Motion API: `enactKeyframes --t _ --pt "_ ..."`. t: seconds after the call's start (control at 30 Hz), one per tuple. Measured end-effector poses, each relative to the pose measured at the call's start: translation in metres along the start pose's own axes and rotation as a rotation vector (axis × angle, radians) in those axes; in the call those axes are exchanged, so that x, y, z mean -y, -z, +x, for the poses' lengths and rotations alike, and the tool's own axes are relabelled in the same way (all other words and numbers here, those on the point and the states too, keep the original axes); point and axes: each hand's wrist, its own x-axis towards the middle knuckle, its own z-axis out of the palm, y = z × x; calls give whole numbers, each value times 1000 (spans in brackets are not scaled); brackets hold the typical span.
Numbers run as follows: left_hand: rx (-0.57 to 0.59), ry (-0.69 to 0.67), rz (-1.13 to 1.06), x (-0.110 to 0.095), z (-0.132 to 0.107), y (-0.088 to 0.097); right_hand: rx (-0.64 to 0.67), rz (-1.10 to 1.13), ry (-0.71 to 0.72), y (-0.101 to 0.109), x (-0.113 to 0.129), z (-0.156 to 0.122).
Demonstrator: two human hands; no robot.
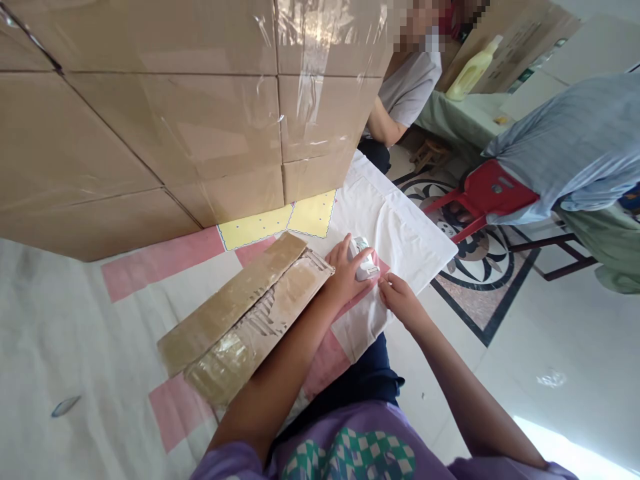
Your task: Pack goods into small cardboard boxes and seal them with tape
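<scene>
Left hand (347, 272) is gripping the small white device (365, 263), right hand (400, 300) is pinching the white cloth (400, 227) just beside it, so I'm worrying about a nip or the cloth bunching.

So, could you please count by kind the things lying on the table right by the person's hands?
Small white device, held under the left hand: 1
White cloth: 1
Taped cardboard sheet: 1
Total: 3
</scene>
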Motion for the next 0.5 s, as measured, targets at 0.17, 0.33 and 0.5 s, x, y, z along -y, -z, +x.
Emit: enactKeyframes --t 0.17,0.33,0.5 --pt "-6 -37 -1 1 -1 1 -4 45 56 -6 -8 2" --pt "-7 -59 5 2 -1 -2 14 92 91 -10 -14 4" --pt "-17 -62 17 1 -1 -3 -10 103 131 -15 -22 7"
